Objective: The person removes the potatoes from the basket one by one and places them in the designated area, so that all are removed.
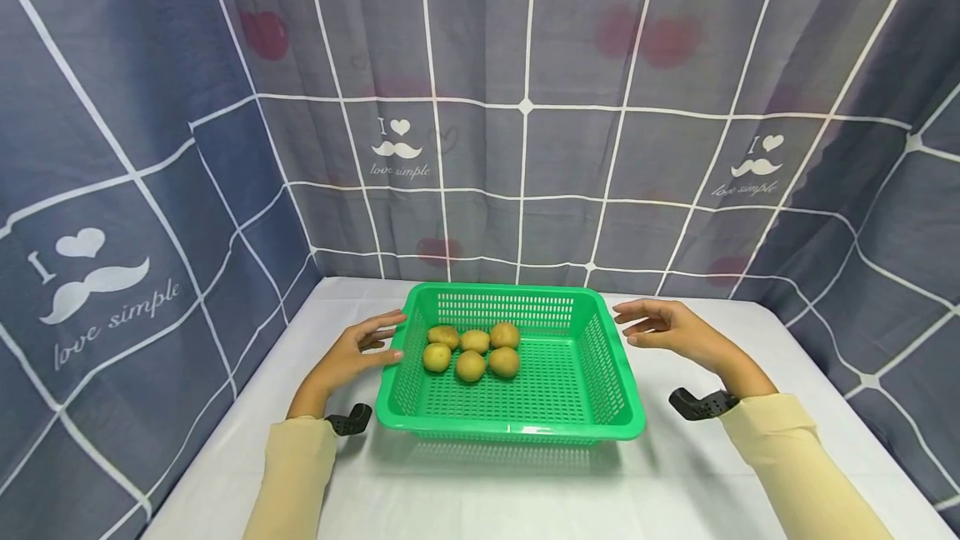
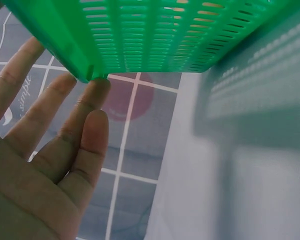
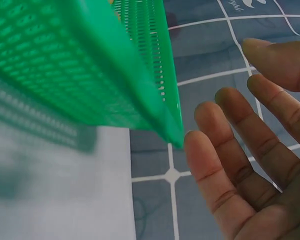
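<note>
A green slotted plastic basket [image 1: 525, 432] stands in the middle of the white table. Several small yellow-brown round fruits [image 1: 471, 350] lie bunched in its far left part. My left hand [image 1: 360, 348] is at the basket's left rim with straight fingers. In the left wrist view a fingertip of that hand [image 2: 50, 150] touches the corner of the basket [image 2: 155, 35]. Beside the far right corner my right hand [image 1: 660, 325] hovers with spread fingers, a small gap from the rim. The right wrist view shows its fingers [image 3: 250, 150] close to the basket edge [image 3: 65, 60], holding nothing.
A white cloth covers the table [image 1: 480, 498]. Blue checked curtains [image 1: 525, 148] close in the back and both sides. Black wrist mounts [image 1: 349, 420] [image 1: 701, 404] sit at my cuffs.
</note>
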Available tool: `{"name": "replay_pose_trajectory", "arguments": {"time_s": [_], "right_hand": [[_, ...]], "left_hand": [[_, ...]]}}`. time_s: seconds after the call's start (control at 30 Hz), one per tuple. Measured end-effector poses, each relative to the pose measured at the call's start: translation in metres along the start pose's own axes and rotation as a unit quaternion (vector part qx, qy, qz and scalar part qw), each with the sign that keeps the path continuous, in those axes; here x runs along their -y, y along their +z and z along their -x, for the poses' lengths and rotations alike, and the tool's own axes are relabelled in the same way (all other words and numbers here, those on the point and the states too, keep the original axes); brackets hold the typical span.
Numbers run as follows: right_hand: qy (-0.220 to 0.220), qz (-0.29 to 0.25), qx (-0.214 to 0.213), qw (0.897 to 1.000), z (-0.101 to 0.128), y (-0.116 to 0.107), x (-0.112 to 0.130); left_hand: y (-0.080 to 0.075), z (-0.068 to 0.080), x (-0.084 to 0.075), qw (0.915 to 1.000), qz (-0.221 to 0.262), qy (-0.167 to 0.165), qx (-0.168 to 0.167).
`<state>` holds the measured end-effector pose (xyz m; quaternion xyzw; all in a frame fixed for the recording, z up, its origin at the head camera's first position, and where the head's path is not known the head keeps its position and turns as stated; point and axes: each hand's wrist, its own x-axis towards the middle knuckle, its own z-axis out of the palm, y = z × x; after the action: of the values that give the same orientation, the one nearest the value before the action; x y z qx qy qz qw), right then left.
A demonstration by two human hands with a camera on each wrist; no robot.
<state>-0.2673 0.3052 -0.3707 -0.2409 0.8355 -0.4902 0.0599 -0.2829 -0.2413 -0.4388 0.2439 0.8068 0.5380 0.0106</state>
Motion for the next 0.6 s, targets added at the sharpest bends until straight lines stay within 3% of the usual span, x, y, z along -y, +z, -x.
{"name": "replay_pose_trajectory", "arguments": {"time_s": [0.27,0.6], "right_hand": [[0.013,-0.029,0.038,0.999,-0.018,0.005,0.008],[0.022,-0.044,0.048,0.998,-0.039,0.012,0.007]], "left_hand": [[0.002,-0.001,0.005,0.9993,-0.030,0.020,0.005],[0.003,-0.002,0.005,0.9990,-0.031,0.029,0.010]]}}
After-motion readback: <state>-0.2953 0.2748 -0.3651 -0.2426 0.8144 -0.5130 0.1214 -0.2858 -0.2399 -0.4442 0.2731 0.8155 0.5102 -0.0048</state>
